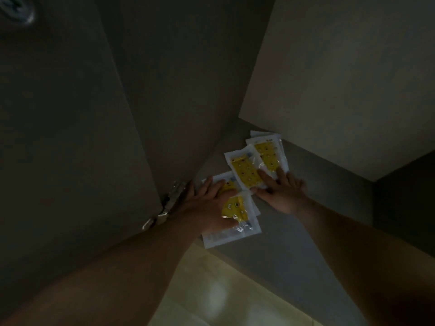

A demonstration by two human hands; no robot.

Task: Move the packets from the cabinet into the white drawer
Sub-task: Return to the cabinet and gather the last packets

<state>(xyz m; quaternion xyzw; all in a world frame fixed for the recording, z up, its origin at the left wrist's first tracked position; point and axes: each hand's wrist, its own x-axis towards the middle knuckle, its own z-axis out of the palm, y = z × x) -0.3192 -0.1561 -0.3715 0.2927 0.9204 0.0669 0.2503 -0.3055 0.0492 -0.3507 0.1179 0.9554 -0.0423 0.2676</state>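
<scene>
Head view puts the yellow-filled packets (pixel 246 171) loosely overlapped on the cabinet shelf (pixel 289 241), none gripped yet: your left hand (pixel 211 203) and right hand (pixel 280 194) both lie on them with flat, uncurled fingers. Sweep them together into one stack, then pinch its edge firmly, since the clear film looks slippery.

the packets (pixel 246 171) look like glossy clear plastic film over white paper backing, crinkled and catching light. the cabinet shelf (pixel 294 208) is matt, smooth grey board. the door hinge (pixel 168 203) is shiny metal. the floor tiles (pixel 219 290) look polished.
</scene>
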